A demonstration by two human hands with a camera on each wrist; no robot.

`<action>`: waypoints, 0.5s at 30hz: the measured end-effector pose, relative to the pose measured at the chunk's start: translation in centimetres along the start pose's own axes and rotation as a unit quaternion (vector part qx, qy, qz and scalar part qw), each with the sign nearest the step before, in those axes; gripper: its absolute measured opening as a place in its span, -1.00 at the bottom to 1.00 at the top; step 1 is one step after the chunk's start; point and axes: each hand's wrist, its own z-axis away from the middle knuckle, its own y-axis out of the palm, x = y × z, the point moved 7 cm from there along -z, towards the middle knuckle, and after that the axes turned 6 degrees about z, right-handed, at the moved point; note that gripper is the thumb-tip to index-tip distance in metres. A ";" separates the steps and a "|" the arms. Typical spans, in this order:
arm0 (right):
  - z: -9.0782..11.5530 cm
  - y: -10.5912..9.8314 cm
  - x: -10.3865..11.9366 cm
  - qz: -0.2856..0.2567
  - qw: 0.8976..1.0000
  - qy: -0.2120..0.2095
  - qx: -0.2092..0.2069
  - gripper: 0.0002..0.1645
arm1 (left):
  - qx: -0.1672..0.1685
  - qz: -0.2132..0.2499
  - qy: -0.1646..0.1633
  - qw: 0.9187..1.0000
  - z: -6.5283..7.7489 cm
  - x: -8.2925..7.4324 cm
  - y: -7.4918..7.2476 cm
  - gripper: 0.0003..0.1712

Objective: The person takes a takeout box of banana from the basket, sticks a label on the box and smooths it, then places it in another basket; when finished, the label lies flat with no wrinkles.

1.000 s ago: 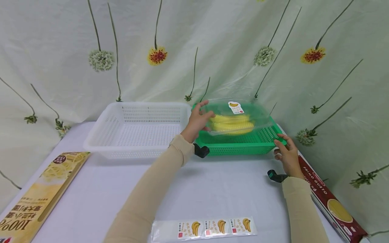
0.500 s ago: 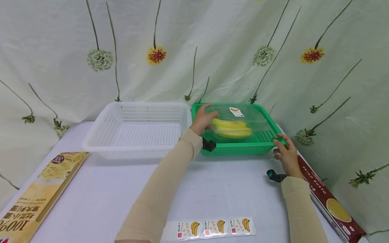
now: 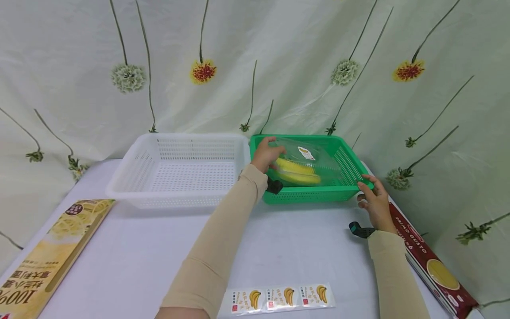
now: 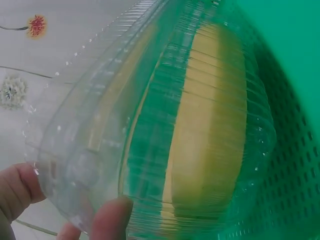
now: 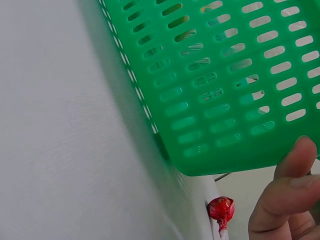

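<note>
My left hand (image 3: pixel 264 155) grips the left end of a clear plastic clamshell box (image 3: pixel 318 160), thumb on one side and fingers on the other. Yellow bananas (image 3: pixel 296 172) show through its walls, and a banana sticker (image 3: pixel 306 153) is on its lid. The box sits tilted, low inside the green basket (image 3: pixel 311 195); the left wrist view shows ribbed plastic over the bananas (image 4: pixel 210 120). At the basket's front right corner, my right hand (image 3: pixel 376 206) pinches the rim. Its fingertips (image 5: pixel 300 150) lie right at the edge in the right wrist view.
A white basket (image 3: pixel 175 195) stands left of the green one. Banana stickers (image 3: pixel 280 299) lie at the front. A yellow pasta pack (image 3: pixel 56 252) is at left, a red pasta pack (image 3: pixel 434 266) at right. A floral curtain (image 3: pixel 227 106) hangs behind.
My left hand has lowered the clamshell box into the green basket and turned it, its right end dropping and shifting left. My right hand has stayed at the basket's corner.
</note>
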 end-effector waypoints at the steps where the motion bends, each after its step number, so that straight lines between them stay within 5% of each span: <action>1: 0.0 0.0 0.0 0.000 1.000 0.001 0.000 -0.61 | 0.000 -0.003 -0.001 1.000 0.0 0.0 0.0 -0.24; 15: -0.2 -0.1 -0.2 0.002 1.000 -0.002 0.000 -0.60 | -0.002 -0.024 -0.025 0.999 0.6 0.0 0.5 -0.13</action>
